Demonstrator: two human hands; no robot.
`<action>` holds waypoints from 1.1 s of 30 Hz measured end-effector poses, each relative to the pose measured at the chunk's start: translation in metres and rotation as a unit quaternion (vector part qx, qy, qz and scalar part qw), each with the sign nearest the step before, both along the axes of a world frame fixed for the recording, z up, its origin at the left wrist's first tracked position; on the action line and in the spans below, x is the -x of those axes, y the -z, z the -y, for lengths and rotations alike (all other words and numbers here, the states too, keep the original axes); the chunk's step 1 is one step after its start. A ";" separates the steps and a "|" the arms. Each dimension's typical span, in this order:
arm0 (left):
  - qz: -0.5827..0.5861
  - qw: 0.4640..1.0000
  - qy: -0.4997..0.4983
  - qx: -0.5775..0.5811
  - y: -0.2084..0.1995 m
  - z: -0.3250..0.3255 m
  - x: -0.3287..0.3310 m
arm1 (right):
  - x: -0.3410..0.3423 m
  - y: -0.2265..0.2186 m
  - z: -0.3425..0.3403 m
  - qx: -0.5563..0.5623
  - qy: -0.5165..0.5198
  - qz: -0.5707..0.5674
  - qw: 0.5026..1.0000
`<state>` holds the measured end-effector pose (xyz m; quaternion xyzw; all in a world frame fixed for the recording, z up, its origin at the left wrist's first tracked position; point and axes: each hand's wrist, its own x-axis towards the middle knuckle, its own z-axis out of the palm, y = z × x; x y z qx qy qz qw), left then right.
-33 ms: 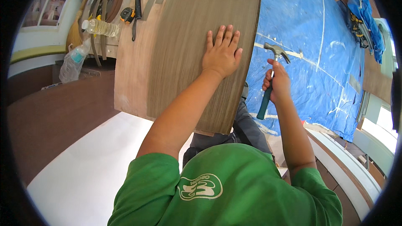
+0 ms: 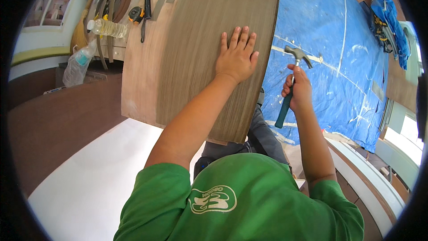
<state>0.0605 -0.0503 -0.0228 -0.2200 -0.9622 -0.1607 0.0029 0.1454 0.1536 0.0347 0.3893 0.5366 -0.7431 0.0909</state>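
My left hand (image 2: 235, 57) lies flat on a brown wood-grain panel (image 2: 196, 31), fingers spread, close to its right edge. Beyond that edge, my right hand (image 2: 298, 88) is closed around a claw hammer (image 2: 284, 109) with a dark green grip. The fingers wrap the upper handle, just below the metal head, which points away from me with its claw to the right. No contact shows between the hammer and the panel. A paler wood strip (image 2: 139, 80) runs along the panel's left side.
Left of the panel are a tape measure (image 2: 136, 15), a black-handled tool (image 2: 147, 6), a plastic bottle (image 2: 107, 28), a crumpled plastic bag (image 2: 76, 69) and a broom (image 2: 80, 35). Blue sheeting (image 2: 321, 22) spreads at right, with a bundle of tools (image 2: 388, 27) beyond.
My right hand and the hammer have shifted very slightly to the right. My left hand stays in place on the panel.
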 end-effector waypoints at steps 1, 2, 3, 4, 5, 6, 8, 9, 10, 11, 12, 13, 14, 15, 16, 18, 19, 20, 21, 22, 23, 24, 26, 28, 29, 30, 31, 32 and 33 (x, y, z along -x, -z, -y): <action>0.000 1.000 -0.001 -0.001 0.000 -0.001 -0.001 | -0.002 -0.002 -0.002 0.014 0.014 -0.047 0.999; 0.000 1.000 -0.001 -0.001 0.001 -0.002 -0.002 | -0.002 -0.003 0.000 0.001 0.033 -0.060 0.998; 0.003 1.000 -0.003 0.003 0.002 -0.002 -0.002 | -0.001 -0.004 0.004 -0.011 0.052 -0.074 0.996; 0.003 1.000 -0.002 0.007 0.001 -0.002 0.001 | 0.002 -0.008 0.005 -0.024 0.074 -0.092 0.993; 0.003 1.000 -0.001 0.011 0.001 -0.003 0.005 | 0.002 0.012 -0.011 0.014 0.050 -0.078 0.996; -0.003 1.000 -0.002 0.012 0.002 -0.005 0.007 | 0.006 0.019 -0.020 -0.001 0.023 -0.046 0.999; -0.012 1.000 -0.003 0.021 0.005 -0.005 0.008 | 0.013 0.027 -0.030 -0.024 -0.028 0.022 0.999; -0.011 1.000 -0.002 0.023 0.006 -0.005 0.009 | 0.016 0.030 -0.033 -0.033 -0.042 -0.024 0.998; -0.010 1.000 -0.002 0.029 0.005 -0.005 0.010 | 0.023 0.020 -0.032 -0.030 -0.039 -0.085 0.995; -0.009 0.999 -0.001 0.035 0.005 -0.005 0.010 | 0.033 0.003 -0.030 -0.027 -0.033 -0.144 0.989; -0.008 0.999 -0.004 0.034 0.003 -0.005 0.010 | 0.038 -0.008 -0.029 -0.026 -0.023 -0.202 0.979; -0.007 0.999 -0.005 0.033 0.000 -0.005 0.010 | 0.038 -0.007 -0.030 -0.074 -0.082 -0.198 0.974; -0.004 1.000 -0.003 0.031 -0.001 -0.007 0.012 | 0.037 0.015 -0.035 -0.083 -0.141 -0.217 0.962; 0.000 0.999 0.003 0.038 -0.001 -0.009 0.012 | 0.029 0.031 -0.039 -0.111 -0.167 -0.166 0.965; -0.002 0.999 0.004 0.051 -0.004 -0.008 0.013 | 0.027 0.041 -0.036 -0.133 -0.196 -0.123 0.964; 0.007 0.999 0.006 0.044 -0.004 -0.009 0.014 | 0.025 0.078 -0.023 -0.054 -0.172 -0.085 0.980; 0.015 1.000 0.005 0.024 -0.002 -0.011 0.015 | 0.020 0.104 -0.015 -0.040 -0.156 -0.148 0.976; 0.021 1.000 0.000 0.008 -0.002 -0.010 0.016 | 0.016 0.131 -0.004 -0.024 -0.143 -0.215 0.966; 0.017 1.000 0.004 0.015 -0.002 -0.010 0.018 | 0.017 0.148 0.004 -0.008 -0.129 -0.280 0.951; 0.014 1.000 0.011 0.022 -0.001 -0.010 0.019 | 0.022 0.157 0.007 -0.024 -0.145 -0.318 0.937; 0.016 0.999 0.018 0.027 0.000 -0.010 0.018 | 0.025 0.158 0.006 -0.042 -0.162 -0.352 0.921; 0.011 0.999 0.020 0.025 0.001 -0.011 0.019 | 0.029 0.158 0.004 -0.060 -0.178 -0.385 0.903; 0.005 1.000 0.016 0.025 0.002 -0.008 0.018 | 0.038 0.158 0.003 -0.066 -0.212 -0.423 0.879; 0.016 0.999 0.023 0.036 0.004 -0.009 0.016 | 0.048 0.169 0.003 -0.072 -0.232 -0.472 0.848; 0.020 0.999 0.024 0.043 0.004 -0.009 0.016 | 0.050 0.165 0.003 -0.067 -0.225 -0.471 0.850; 0.021 0.998 0.029 0.046 0.004 -0.010 0.018 | 0.054 0.171 0.003 -0.070 -0.230 -0.470 0.850; 0.024 0.998 0.032 0.049 0.003 -0.011 0.017 | 0.055 0.175 0.003 -0.072 -0.237 -0.467 0.849; 0.028 0.998 0.035 0.050 0.002 -0.012 0.017 | 0.057 0.179 0.003 -0.074 -0.244 -0.465 0.848; 0.030 0.997 0.038 0.055 0.004 -0.012 0.017 | 0.059 0.185 0.004 -0.072 -0.239 -0.468 0.848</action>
